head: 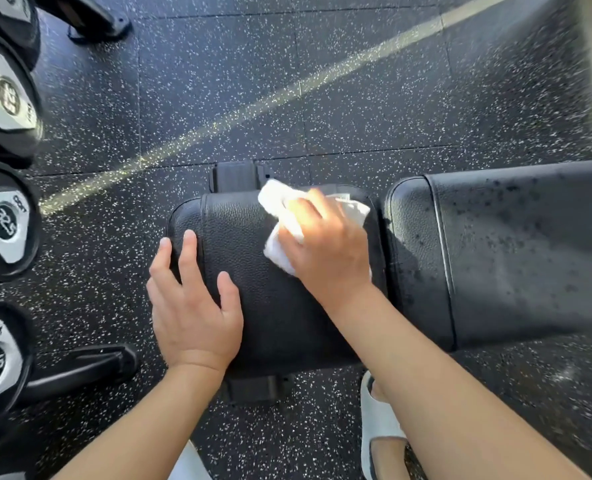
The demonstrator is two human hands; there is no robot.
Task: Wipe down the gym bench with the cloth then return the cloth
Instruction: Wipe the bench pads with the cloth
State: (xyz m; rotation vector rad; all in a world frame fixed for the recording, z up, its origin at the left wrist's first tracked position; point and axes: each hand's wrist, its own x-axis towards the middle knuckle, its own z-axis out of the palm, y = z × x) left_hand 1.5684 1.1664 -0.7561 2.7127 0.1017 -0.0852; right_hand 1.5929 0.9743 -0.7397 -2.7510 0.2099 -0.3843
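Note:
The black padded gym bench runs left to right below me: a short seat pad (253, 271) in the middle and a longer back pad (529, 258) to its right. A white cloth (284, 209) lies crumpled on the far right part of the seat pad. My right hand (325, 247) lies on top of the cloth and presses it onto the pad. My left hand (194, 306) rests with spread fingers on the near left corner of the seat pad and holds nothing.
A rack of dumbbells (3, 223) lines the left edge, its black foot (90, 368) reaching toward the bench. Speckled rubber floor (287, 98) with a pale stripe lies beyond. My foot in a white sandal (377, 427) stands by the seat's near side.

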